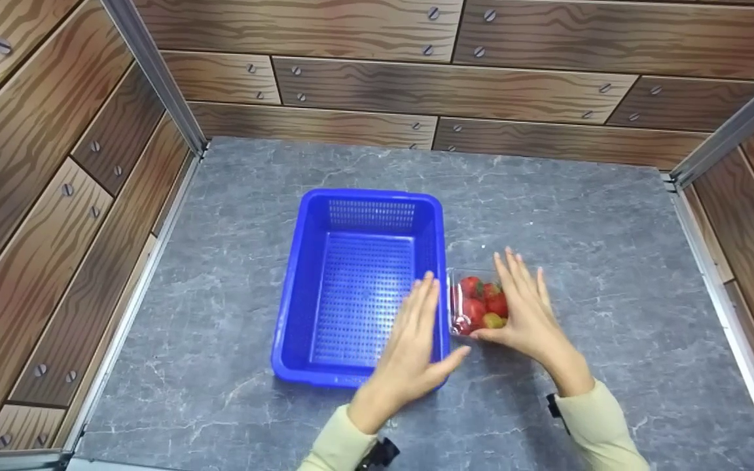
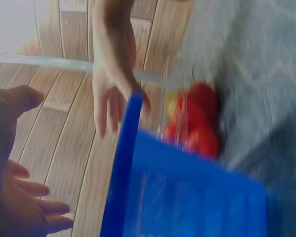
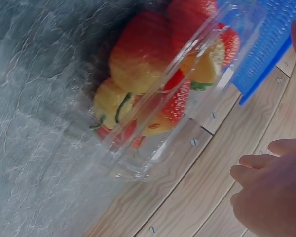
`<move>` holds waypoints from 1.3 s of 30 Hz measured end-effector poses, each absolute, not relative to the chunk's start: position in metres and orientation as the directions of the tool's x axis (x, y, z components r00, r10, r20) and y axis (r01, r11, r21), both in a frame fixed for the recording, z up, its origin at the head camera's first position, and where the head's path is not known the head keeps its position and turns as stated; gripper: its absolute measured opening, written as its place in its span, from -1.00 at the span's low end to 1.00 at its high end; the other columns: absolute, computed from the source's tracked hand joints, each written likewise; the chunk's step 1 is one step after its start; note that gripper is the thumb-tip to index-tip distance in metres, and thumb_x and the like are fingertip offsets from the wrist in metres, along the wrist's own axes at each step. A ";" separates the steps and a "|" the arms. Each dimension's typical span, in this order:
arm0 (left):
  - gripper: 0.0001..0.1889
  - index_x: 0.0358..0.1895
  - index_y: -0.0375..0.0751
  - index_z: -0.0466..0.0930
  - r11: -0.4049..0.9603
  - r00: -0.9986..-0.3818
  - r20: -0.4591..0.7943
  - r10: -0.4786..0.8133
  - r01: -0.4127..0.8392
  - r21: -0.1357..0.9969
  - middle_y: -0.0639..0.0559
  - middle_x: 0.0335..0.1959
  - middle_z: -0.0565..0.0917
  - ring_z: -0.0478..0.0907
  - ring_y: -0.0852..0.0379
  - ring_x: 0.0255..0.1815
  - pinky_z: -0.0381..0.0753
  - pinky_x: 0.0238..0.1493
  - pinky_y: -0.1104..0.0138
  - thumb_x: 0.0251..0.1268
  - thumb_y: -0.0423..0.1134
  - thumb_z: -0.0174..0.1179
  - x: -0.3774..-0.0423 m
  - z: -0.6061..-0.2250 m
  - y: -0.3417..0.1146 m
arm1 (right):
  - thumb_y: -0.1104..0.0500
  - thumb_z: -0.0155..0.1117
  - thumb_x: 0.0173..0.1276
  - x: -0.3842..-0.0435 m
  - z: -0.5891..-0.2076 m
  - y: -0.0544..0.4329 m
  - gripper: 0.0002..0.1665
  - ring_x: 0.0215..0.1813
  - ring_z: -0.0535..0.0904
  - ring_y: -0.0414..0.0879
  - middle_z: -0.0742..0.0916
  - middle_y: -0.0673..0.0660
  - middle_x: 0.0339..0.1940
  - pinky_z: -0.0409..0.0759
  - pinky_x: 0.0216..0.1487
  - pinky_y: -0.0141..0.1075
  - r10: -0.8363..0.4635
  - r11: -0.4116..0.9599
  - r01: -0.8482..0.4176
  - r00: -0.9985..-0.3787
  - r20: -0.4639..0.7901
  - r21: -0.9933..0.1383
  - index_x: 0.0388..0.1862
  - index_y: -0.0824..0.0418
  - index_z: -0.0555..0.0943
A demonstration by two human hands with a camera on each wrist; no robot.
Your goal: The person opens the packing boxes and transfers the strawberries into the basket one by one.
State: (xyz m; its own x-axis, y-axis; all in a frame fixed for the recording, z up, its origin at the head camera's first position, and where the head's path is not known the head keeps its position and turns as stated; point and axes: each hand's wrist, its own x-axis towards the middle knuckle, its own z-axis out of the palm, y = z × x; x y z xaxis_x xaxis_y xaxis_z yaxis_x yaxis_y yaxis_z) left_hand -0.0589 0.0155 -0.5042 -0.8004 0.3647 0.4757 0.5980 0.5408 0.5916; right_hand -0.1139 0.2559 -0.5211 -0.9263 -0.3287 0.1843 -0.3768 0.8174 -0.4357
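Note:
In the head view a blue plastic basket [image 1: 370, 294] with a perforated floor stands on the grey table. My left hand [image 1: 410, 347] hovers over its right rim, fingers straight and thumb spread out. Beside the basket sits a clear plastic box [image 1: 453, 273] with several red and yellow fruits [image 1: 474, 307] inside. My right hand [image 1: 527, 314] is at the box's right side, fingers extended and thumb near its front edge. In the right wrist view some fruits [image 3: 172, 106] have a seed-dotted, strawberry-like skin, and my right hand [image 3: 274, 192] appears apart from the box.
The grey marbled table [image 1: 599, 261] is enclosed by wood-patterned panels [image 1: 455, 91] at the back and sides, with metal posts [image 1: 158, 78] at the corners. Dark straps sit around both wrists.

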 end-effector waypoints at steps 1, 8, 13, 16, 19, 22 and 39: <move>0.02 0.55 -0.42 -0.10 0.505 -0.800 0.478 0.362 0.600 0.621 -0.27 0.59 -0.06 -0.14 -0.13 0.60 -0.07 0.54 0.02 0.28 0.07 0.28 -0.058 -0.504 0.021 | -0.14 0.75 -0.34 -0.115 -0.522 0.256 0.66 0.59 -0.14 0.31 0.01 0.39 0.60 -0.46 0.51 0.15 -0.339 0.818 -0.381 -0.925 0.174 -0.431 0.62 0.29 -0.06; 0.08 0.59 -0.31 -0.19 0.261 -0.826 0.474 0.304 0.551 0.793 -0.14 0.62 -0.14 -0.10 -0.13 0.60 0.02 0.51 0.01 0.17 -0.08 0.38 -0.049 -0.513 0.065 | -0.11 0.76 -0.35 -0.122 -0.528 0.259 0.63 0.58 -0.12 0.33 0.03 0.40 0.60 -0.41 0.50 0.22 -0.390 0.826 -0.391 -0.916 0.089 -0.406 0.61 0.28 -0.03; 0.09 0.55 -0.41 -0.12 0.255 -0.825 0.527 0.204 0.565 0.785 -0.18 0.61 -0.10 -0.04 -0.26 0.57 0.02 0.51 0.00 0.05 -0.19 0.42 -0.044 -0.532 0.090 | -0.05 0.75 -0.35 -0.128 -0.532 0.260 0.60 0.59 -0.13 0.32 0.03 0.37 0.61 -0.38 0.50 0.24 -0.413 0.826 -0.397 -0.909 0.049 -0.399 0.62 0.20 0.00; 0.07 0.51 -0.51 -0.07 0.327 -0.791 0.588 0.167 0.607 0.724 -0.27 0.59 -0.06 -0.02 -0.30 0.55 0.02 0.51 -0.02 0.01 -0.20 0.42 -0.043 -0.543 0.100 | -0.04 0.75 -0.37 -0.129 -0.534 0.262 0.59 0.58 -0.13 0.34 0.03 0.38 0.60 -0.35 0.50 0.26 -0.422 0.827 -0.402 -0.906 0.039 -0.394 0.62 0.20 0.03; 0.04 0.49 -0.55 -0.04 0.398 -0.744 0.648 0.164 0.651 0.647 -0.39 0.55 0.00 -0.03 -0.32 0.55 0.03 0.51 -0.05 0.00 -0.21 0.40 -0.042 -0.551 0.107 | -0.06 0.74 -0.36 -0.130 -0.536 0.265 0.57 0.58 -0.13 0.35 0.03 0.38 0.60 -0.35 0.50 0.26 -0.429 0.828 -0.403 -0.903 0.023 -0.389 0.62 0.19 0.05; 0.03 0.49 -0.55 -0.04 0.426 -0.718 0.674 0.172 0.672 0.606 -0.45 0.52 0.04 -0.03 -0.37 0.53 0.04 0.50 -0.08 0.00 -0.23 0.37 -0.041 -0.561 0.111 | -0.05 0.71 -0.31 -0.130 -0.537 0.266 0.50 0.58 -0.14 0.36 0.04 0.39 0.60 -0.36 0.50 0.26 -0.447 0.823 -0.410 -0.894 -0.003 -0.394 0.61 0.17 0.08; 0.19 0.51 -0.58 -0.24 0.569 -0.853 0.522 0.020 0.439 0.695 -0.53 0.53 -0.15 -0.25 -0.22 0.60 -0.38 0.56 0.18 0.00 -0.17 0.45 -0.038 -0.624 0.125 | -0.11 0.69 -0.38 -0.135 -0.542 0.270 0.40 0.50 0.09 0.32 0.31 0.34 0.50 -0.09 0.39 0.40 -0.476 0.806 -0.461 -0.878 0.055 -0.371 0.54 0.15 0.26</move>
